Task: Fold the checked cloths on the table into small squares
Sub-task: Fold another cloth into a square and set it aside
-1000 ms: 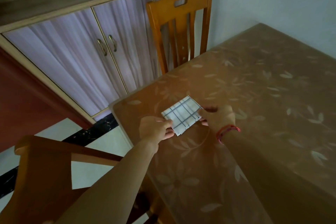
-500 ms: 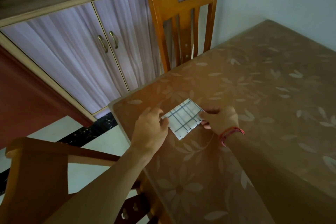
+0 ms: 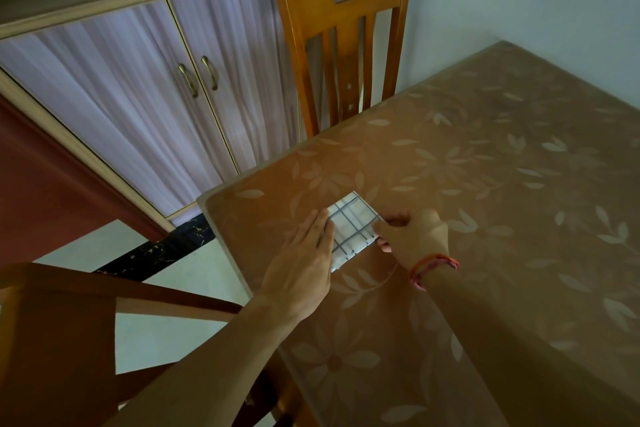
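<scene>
The checked cloth [image 3: 353, 222], folded small, is being pressed flat near the worktop [image 3: 502, 201] corner under the left grip [image 3: 306, 258], fingers straight, likely to set the crease; its right edge is being pinched in the right grip [image 3: 412, 236], likely against slipping

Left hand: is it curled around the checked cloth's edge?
No, the left hand lies flat with straight fingers on the checked cloth at its left side, while the right hand pinches its right edge.
</scene>
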The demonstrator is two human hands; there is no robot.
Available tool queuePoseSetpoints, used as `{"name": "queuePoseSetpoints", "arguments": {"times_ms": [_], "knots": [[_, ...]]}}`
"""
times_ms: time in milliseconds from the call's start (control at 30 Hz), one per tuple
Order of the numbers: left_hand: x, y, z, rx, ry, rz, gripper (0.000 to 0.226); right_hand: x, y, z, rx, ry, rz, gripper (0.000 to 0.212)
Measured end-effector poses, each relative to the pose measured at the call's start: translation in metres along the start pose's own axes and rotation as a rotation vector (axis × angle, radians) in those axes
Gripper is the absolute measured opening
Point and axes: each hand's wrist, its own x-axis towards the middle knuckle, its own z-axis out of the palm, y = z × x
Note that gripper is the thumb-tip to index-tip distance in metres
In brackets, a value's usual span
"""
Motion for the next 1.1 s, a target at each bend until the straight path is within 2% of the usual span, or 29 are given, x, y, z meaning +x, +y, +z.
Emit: {"name": "queuePoseSetpoints", "arguments": {"times_ms": [33, 67, 133, 200, 233, 300, 400, 500, 800, 900, 1100], "knots": [[-0.001, 0.000, 0.001, 0.001, 0.000, -0.004, 0.063, -0.001, -0.001, 0.000, -0.148, 0.053, -0.082, 0.002], [-0.001, 0.001, 0.001, 0.005, -0.001, -0.008, 0.064, -0.003, -0.001, 0.002, -0.292, 0.118, -0.209, 0.011], [-0.001, 0.002, 0.002, 0.018, 0.009, -0.009, 0.064, -0.010, -0.004, 0.009, -0.448, 0.157, -0.544, 0.028], [0.000, 0.004, 0.002, 0.000, 0.039, 0.004, 0.064, -0.014, -0.008, 0.022, -0.615, 0.025, -0.815, 0.037], [0.000, 0.005, 0.002, -0.010, 0.058, 0.017, 0.065, -0.015, -0.009, 0.029, -0.701, -0.096, -0.859, 0.043], [-0.001, 0.005, 0.001, -0.022, 0.085, 0.033, 0.065, -0.013, -0.007, 0.039, -0.832, -0.253, -0.813, 0.058], [-0.003, 0.004, 0.000, -0.044, 0.073, 0.002, 0.067, -0.005, 0.006, 0.044, -0.978, -0.300, -0.721, 0.064], [0.004, 0.006, -0.004, -0.079, 0.092, -0.021, 0.076, -0.001, 0.013, 0.047, -0.875, -0.312, -0.665, 0.067], [0.029, 0.002, -0.005, -0.153, 0.004, 0.183, 0.079, 0.007, 0.011, 0.048, -0.547, -0.315, -0.586, 0.078], [0.028, -0.005, -0.004, -0.101, -0.010, 0.241, 0.074, 0.003, 0.015, 0.049, -0.667, -0.299, -0.633, 0.066], [0.012, -0.023, -0.006, -0.005, 0.003, 0.260, 0.065, -0.001, 0.014, 0.050, -0.876, -0.271, -0.664, 0.068]]}}
